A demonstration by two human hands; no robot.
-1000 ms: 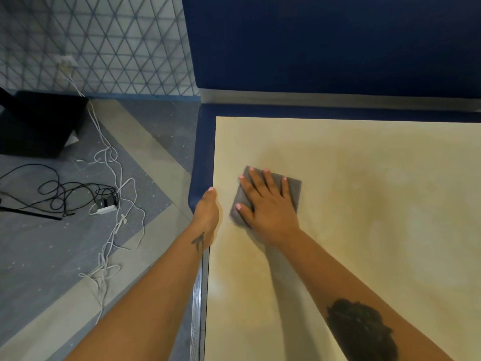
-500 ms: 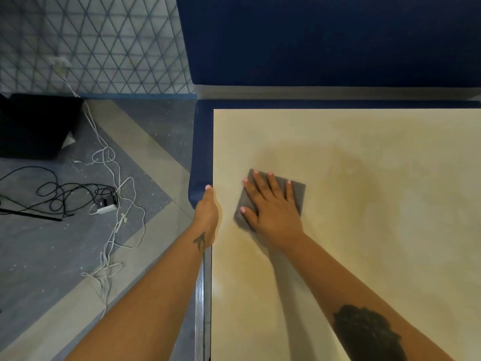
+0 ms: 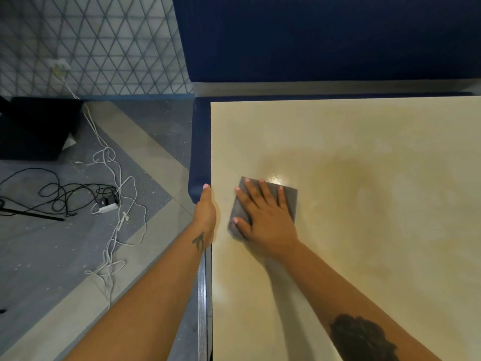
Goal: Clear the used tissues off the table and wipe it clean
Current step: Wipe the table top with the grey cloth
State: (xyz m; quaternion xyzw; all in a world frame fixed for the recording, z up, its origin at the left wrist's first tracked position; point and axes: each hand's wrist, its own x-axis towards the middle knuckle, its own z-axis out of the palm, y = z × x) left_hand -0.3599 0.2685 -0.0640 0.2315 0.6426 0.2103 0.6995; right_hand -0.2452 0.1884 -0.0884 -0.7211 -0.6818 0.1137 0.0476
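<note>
The right hand [image 3: 265, 217] lies flat with straight, spread fingers on a grey cloth [image 3: 289, 196] and presses it onto the cream table [image 3: 377, 230], near the table's left edge, at about 9 o'clock of the visible top. The left hand [image 3: 207, 214] rests along that edge; whether its fingers are curled under the edge cannot be told. No used tissue is visible on the table, so the step in hand seems to be the wiping. To do it well, the person should keep the palm flat and the pressure even, move the cloth in overlapping passes toward 3 o'clock, and cover also the duller, streaky patch [image 3: 351, 178] at 1 o'clock of the cloth
</note>
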